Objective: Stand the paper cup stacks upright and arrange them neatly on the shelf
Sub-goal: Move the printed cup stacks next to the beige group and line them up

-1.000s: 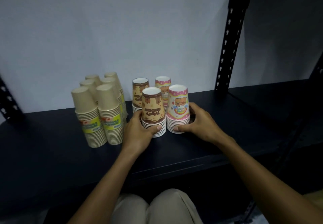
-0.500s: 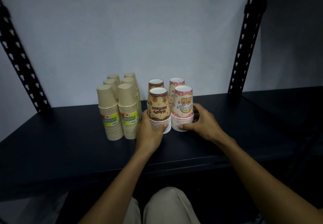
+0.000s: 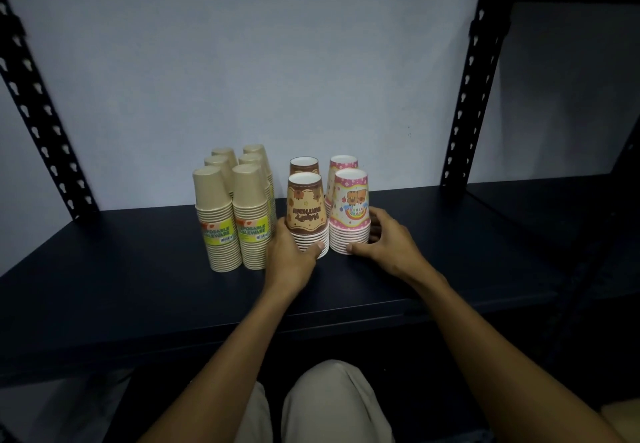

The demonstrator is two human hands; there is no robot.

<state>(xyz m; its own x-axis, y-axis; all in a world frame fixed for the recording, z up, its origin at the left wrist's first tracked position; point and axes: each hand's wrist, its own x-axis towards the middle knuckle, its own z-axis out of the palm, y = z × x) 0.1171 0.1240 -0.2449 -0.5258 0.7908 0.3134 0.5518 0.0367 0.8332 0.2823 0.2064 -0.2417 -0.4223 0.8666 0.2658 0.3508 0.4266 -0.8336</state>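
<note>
**Closing the gap between the two front printed stacks**

The left hand point(image 3: 289, 257) wraps the base of the brown cup stack point(image 3: 307, 214); the right hand point(image 3: 382, 242) cups the base of the pink cup stack point(image 3: 350, 212), fingers curled behind it. Both stacks stand mouth-down near the middle of the shelf point(image 3: 138, 290), long axes vertical, narrow ends up, just beside each other. Each stack lies directly ahead of its hand. The plain cup stacks point(image 3: 235, 214) stand upright toward the left edge.

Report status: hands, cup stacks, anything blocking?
Left hand grips front brown stack. Right hand grips front pink stack. All stacks upright on shelf. Nothing blocking.
</note>
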